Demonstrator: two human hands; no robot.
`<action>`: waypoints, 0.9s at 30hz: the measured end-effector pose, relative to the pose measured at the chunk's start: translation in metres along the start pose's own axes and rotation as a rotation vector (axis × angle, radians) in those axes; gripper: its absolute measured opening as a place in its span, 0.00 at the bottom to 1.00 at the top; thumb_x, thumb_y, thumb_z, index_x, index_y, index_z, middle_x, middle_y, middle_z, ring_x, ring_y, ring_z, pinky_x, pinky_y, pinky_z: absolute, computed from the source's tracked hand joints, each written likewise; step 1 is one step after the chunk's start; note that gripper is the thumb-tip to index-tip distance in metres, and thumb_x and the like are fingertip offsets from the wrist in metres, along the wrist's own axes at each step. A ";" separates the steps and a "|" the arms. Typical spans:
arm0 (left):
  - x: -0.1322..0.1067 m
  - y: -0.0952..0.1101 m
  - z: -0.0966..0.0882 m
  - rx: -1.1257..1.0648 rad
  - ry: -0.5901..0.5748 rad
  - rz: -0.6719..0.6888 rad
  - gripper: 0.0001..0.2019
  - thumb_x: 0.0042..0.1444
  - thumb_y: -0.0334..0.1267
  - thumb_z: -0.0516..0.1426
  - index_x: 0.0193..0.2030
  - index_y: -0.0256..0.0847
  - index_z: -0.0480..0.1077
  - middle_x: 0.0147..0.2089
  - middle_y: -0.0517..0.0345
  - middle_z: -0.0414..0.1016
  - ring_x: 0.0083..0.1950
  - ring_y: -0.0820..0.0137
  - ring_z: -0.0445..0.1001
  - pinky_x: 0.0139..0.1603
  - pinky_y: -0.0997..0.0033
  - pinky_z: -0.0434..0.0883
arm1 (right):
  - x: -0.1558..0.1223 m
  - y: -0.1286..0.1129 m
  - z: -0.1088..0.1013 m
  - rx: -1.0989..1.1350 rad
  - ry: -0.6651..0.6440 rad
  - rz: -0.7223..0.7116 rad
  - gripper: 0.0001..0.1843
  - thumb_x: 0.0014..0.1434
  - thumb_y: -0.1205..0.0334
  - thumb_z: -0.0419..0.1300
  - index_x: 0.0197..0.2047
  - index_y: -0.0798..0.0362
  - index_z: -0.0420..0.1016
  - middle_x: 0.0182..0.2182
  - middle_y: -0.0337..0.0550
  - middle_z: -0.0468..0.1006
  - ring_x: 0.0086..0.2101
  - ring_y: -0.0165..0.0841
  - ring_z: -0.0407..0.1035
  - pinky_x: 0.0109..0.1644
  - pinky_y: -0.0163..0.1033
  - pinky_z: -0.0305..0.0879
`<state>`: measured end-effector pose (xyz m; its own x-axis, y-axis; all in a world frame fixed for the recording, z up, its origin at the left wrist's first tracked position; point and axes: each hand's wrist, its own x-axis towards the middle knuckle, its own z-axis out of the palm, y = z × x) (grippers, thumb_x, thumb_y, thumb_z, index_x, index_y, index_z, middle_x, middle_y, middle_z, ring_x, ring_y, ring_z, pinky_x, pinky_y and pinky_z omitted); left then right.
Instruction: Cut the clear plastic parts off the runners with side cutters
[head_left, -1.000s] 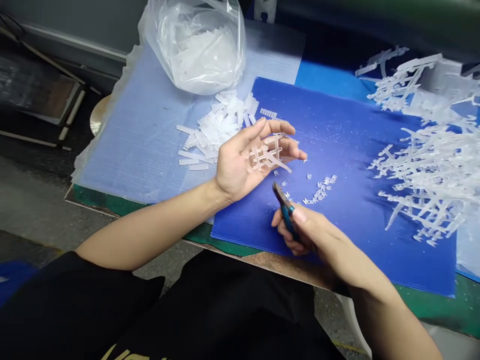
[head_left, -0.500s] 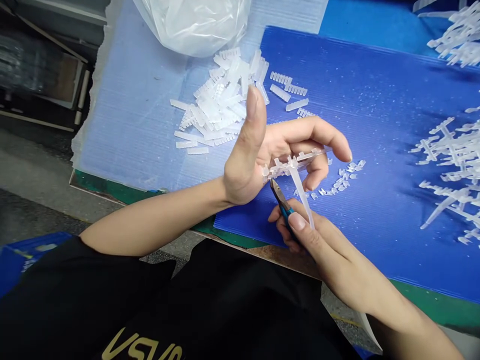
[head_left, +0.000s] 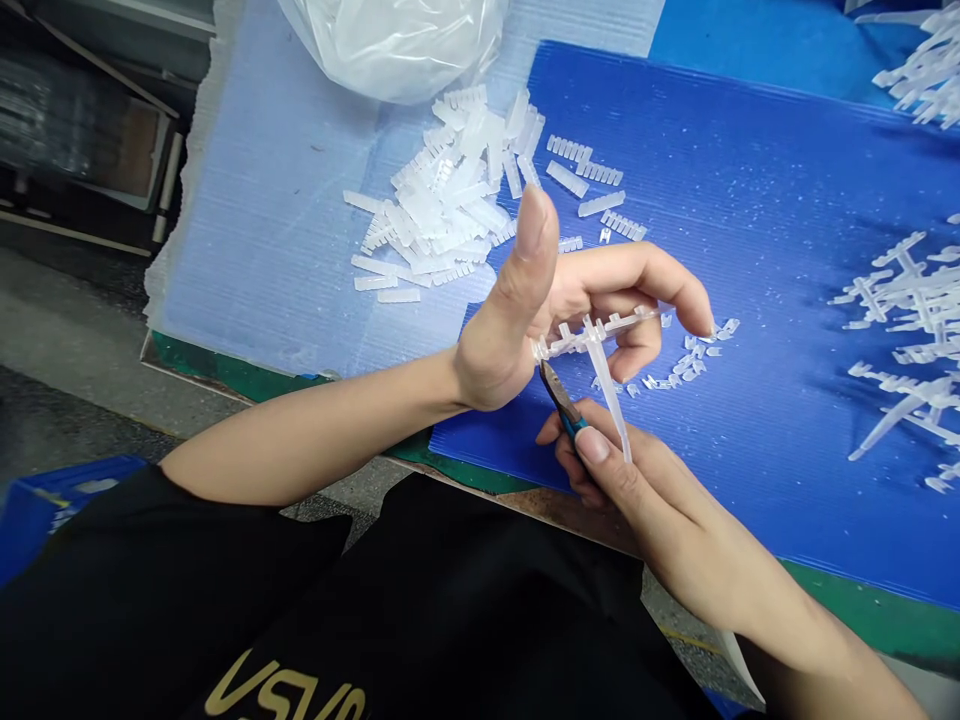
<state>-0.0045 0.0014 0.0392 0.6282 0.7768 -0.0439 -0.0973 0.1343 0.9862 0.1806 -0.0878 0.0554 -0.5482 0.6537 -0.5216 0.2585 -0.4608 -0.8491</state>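
Blue-handled side cutters (head_left: 564, 402) lie gripped in the curled fingers of the right hand (head_left: 622, 480), tips just below a clear plastic runner (head_left: 592, 340). The left hand (head_left: 517, 310) pinches that runner between fingers and palm, thumb upright. Small trimmed bits (head_left: 690, 360) lie on a blue corrugated board (head_left: 750, 180), with a heap of plastic combs (head_left: 442, 200) upper centre, a plastic bag (head_left: 397, 40) above it, and more runners (head_left: 907, 310) far right.

A clear plastic bag (head_left: 390, 50) on a translucent corrugated sheet (head_left: 255, 250), beside a blue corrugated sheet (head_left: 750, 180)
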 end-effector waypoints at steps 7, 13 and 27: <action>-0.004 0.005 0.001 0.100 -0.006 -0.022 0.58 0.58 0.70 0.14 0.48 0.42 0.78 0.30 0.44 0.73 0.33 0.57 0.77 0.45 0.45 0.81 | 0.000 0.004 -0.004 -0.019 -0.019 -0.005 0.19 0.80 0.42 0.50 0.50 0.46 0.74 0.35 0.36 0.71 0.35 0.33 0.65 0.41 0.40 0.62; 0.000 -0.002 0.002 0.066 -0.056 0.029 0.58 0.61 0.70 0.14 0.47 0.41 0.79 0.26 0.50 0.68 0.30 0.61 0.76 0.46 0.46 0.80 | -0.003 0.009 -0.002 0.054 0.009 0.067 0.22 0.78 0.39 0.50 0.46 0.48 0.73 0.34 0.38 0.71 0.33 0.33 0.65 0.37 0.39 0.63; 0.014 -0.027 -0.004 -0.127 0.102 0.029 0.49 0.65 0.72 0.23 0.50 0.45 0.76 0.28 0.51 0.64 0.34 0.59 0.71 0.62 0.40 0.76 | 0.003 0.004 -0.001 0.045 0.145 -0.022 0.21 0.77 0.40 0.55 0.48 0.47 0.76 0.34 0.38 0.75 0.34 0.33 0.68 0.39 0.38 0.65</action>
<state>0.0038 0.0109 0.0112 0.5431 0.8388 -0.0381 -0.2148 0.1826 0.9594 0.1804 -0.0869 0.0504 -0.4318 0.7423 -0.5124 0.2099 -0.4699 -0.8574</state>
